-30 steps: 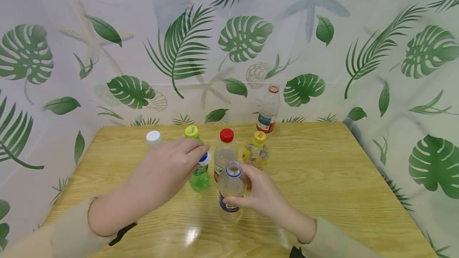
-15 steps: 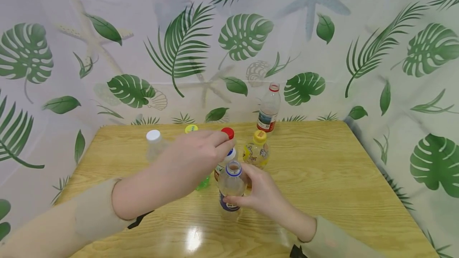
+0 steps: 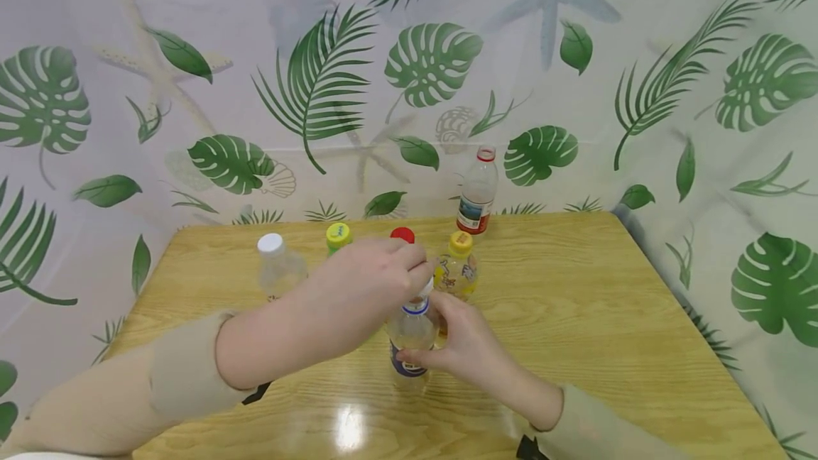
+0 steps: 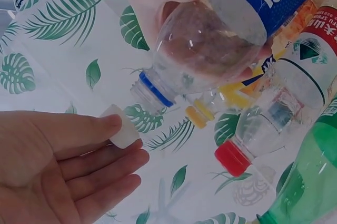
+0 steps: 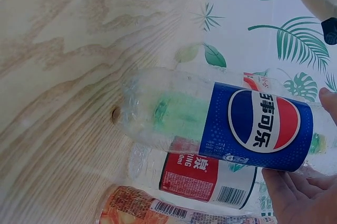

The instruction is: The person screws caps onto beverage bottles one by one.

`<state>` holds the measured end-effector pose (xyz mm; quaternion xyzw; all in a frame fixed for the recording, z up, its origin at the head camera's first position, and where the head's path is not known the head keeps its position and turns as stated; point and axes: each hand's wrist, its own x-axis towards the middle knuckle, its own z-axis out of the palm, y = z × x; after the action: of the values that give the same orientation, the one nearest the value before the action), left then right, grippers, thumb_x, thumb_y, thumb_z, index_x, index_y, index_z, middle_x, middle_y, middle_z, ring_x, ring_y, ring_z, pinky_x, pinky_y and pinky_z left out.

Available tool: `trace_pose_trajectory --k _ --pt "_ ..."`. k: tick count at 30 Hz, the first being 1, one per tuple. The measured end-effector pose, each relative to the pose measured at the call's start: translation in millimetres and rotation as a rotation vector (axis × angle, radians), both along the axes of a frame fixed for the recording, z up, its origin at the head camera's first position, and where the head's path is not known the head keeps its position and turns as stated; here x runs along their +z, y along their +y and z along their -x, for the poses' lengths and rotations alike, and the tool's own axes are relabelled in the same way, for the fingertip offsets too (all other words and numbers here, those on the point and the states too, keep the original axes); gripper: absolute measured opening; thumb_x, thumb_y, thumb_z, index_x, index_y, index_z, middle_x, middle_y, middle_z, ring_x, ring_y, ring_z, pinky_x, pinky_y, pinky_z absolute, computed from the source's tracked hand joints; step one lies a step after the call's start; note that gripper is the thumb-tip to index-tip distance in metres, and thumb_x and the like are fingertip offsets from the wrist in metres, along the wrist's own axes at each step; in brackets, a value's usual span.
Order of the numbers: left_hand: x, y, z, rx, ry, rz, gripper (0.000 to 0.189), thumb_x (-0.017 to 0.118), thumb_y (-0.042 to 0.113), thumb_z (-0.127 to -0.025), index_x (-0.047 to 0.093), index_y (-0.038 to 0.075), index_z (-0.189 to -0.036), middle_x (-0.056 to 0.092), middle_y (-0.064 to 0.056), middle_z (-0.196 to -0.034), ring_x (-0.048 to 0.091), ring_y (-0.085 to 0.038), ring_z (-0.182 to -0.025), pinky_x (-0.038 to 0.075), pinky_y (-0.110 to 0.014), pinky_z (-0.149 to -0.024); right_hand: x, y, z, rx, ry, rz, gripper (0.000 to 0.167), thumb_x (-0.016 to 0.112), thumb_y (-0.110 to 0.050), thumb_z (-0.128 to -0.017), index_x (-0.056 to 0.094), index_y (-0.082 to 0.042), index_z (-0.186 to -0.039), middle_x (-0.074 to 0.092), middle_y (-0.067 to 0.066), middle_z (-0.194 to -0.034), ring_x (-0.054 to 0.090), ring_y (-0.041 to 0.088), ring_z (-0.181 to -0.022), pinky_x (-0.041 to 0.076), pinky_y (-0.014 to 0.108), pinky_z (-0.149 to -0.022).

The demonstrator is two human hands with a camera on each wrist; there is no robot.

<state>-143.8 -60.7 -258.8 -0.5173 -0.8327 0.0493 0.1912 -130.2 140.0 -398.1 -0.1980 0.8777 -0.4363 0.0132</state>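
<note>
Leaf-printed cloth (image 3: pixel 434 66) hangs behind and beside a wood-grained tabletop (image 3: pixel 575 289), where several plastic bottles stand. Nearest the person is a clear Pepsi bottle (image 3: pixel 409 346), upright and uncapped, with a blue ring (image 4: pixel 156 88) round its neck. On it the right hand (image 3: pixel 456 339) has a firm grip, thumb and fingers curled round its sides. Above, the left hand (image 3: pixel 367 275) has a pinching grip on a white cap (image 4: pixel 124 129), held between thumb and fingertips just beside the open mouth. Close behind stands a red-capped bottle (image 3: pixel 402 234), mostly hidden by the left hand, with a yellow-capped bottle (image 3: pixel 456 277) to its right. Leftward are a green bottle (image 3: pixel 339 235), partly covered, and a clear white-capped bottle (image 3: pixel 281 275). Near the far edge stands an uncapped bottle with a red neck ring (image 3: pixel 478 194).
</note>
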Motion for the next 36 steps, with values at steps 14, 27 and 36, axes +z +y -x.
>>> trace_pose_trajectory --k 14,27,36 --pt "-8.9 -0.8 -1.6 0.005 -0.052 0.018 0.029 0.087 -0.002 -0.082 0.080 0.010 -0.108 0.071 0.001 -0.099 0.068 -0.012 -0.085 0.061 -0.024 -0.076 -0.1 -0.2 -1.4 0.003 0.031 -0.007 0.057 0.095 -0.029 -0.082 0.067 -0.010 -0.128 0.074 0.006 -0.118 0.069 0.018 -0.104 0.061 0.028 -0.085" --pt "-10.2 4.3 4.9 0.043 -0.140 0.073 0.029 0.086 0.003 -0.087 0.081 0.013 -0.114 0.076 0.002 -0.108 0.073 -0.012 -0.095 0.063 -0.024 -0.081 -0.8 -0.5 -1.3 -0.001 0.026 0.003 0.060 0.094 -0.031 -0.082 0.067 -0.008 -0.130 0.073 0.007 -0.121 0.067 0.017 -0.105 0.059 0.024 -0.084" --pt "-3.6 3.9 17.1 0.063 -0.397 0.039 0.026 0.086 0.008 -0.089 0.081 0.013 -0.114 0.077 0.002 -0.105 0.074 -0.014 -0.095 0.063 -0.028 -0.082 -1.8 -1.1 -0.5 0.014 0.018 0.020 0.066 0.094 -0.028 -0.083 0.063 -0.008 -0.138 0.073 0.009 -0.128 0.071 0.027 -0.115 0.063 0.031 -0.090"
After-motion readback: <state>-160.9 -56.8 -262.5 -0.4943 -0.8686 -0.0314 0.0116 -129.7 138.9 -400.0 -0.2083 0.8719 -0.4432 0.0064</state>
